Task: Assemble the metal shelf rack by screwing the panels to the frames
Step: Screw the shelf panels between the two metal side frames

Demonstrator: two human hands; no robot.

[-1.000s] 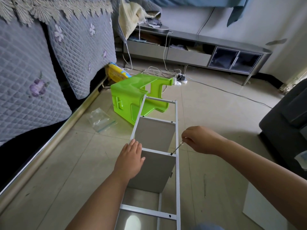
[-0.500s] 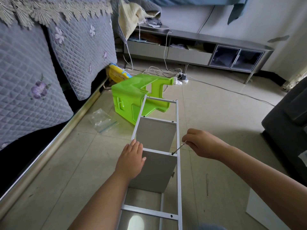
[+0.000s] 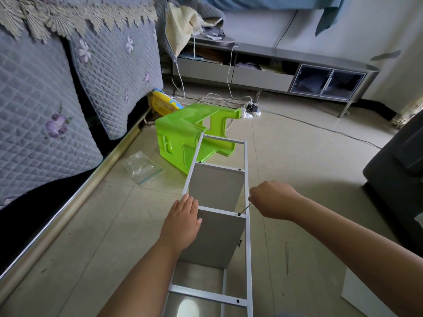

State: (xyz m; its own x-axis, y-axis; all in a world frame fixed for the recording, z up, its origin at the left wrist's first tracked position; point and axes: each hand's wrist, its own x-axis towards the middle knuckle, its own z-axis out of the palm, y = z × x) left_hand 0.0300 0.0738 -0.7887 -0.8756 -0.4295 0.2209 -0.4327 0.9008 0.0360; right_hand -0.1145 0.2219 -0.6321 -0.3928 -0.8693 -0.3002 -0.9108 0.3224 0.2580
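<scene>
A grey metal ladder-like frame (image 3: 246, 175) lies along the floor, running away from me. Two grey panels stand in it: a far panel (image 3: 217, 186) and a near panel (image 3: 217, 239). My left hand (image 3: 182, 221) rests flat on the left end of the near panel's top edge, fingers straight. My right hand (image 3: 272, 201) pinches a thin metal screwdriver (image 3: 244, 209), its tip set on a screw at the panel's right corner, against the frame's right rail.
A green plastic stool (image 3: 183, 133) lies tipped under the frame's far end. A clear zip bag (image 3: 142, 167) lies left of it. A sofa edge runs along the left, a dark seat (image 3: 393, 179) stands right, and a white panel (image 3: 366, 294) lies near right.
My right hand has turned slightly on the screwdriver, whose tip stays on the same screw. The left hand and the frame have held their place.
</scene>
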